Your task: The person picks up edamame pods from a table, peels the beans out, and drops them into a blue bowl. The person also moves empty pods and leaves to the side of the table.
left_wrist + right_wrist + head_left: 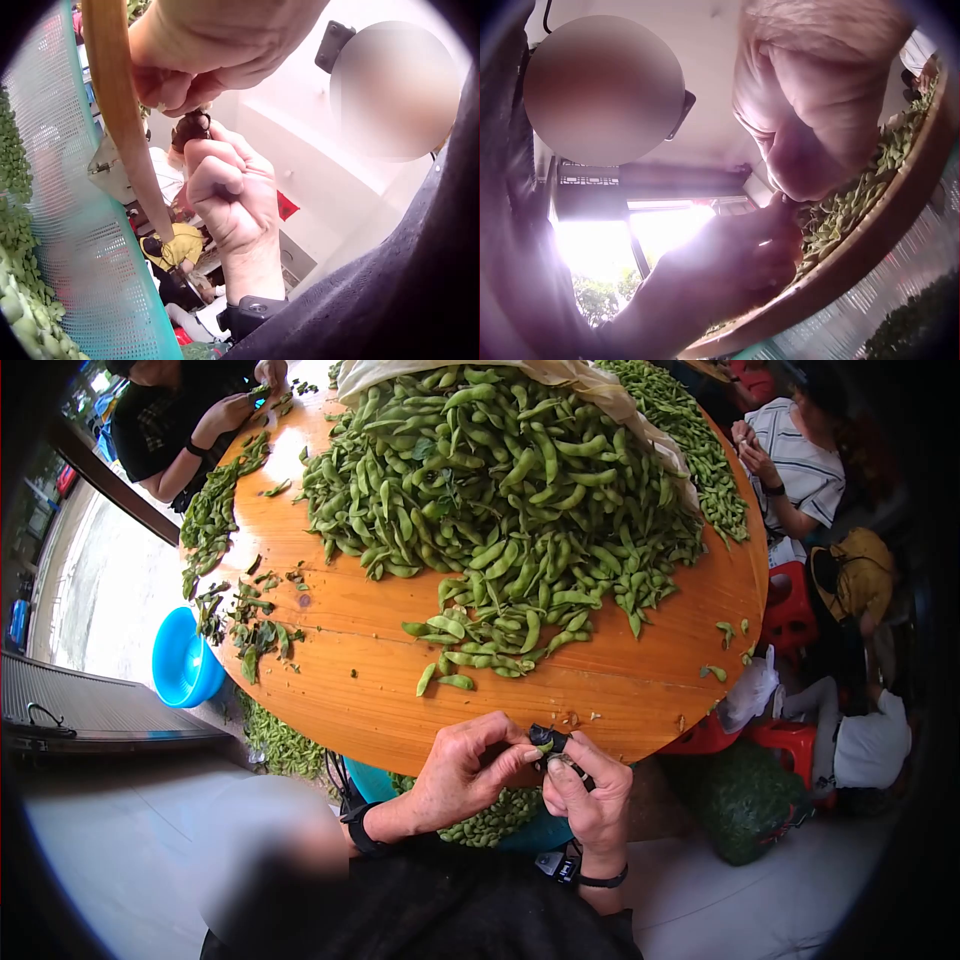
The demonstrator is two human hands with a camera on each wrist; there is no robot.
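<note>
Over the near table edge, my left hand and right hand meet at the fingertips. The left thumb and forefinger pinch a green soybean pod, mostly hidden by the fingers. Gripped in the right hand is a small black tool, its exact kind unclear. The left wrist view shows this dark tool between the left fingertips above and the curled right fingers below. A large heap of green soybean pods covers much of the wooden table ahead.
Below the table edge, a teal basket contains shelled green beans. Leafy scraps lie on the table's left, near a blue basin. Other people sit around the table. Red stools and a filled green net bag are at right.
</note>
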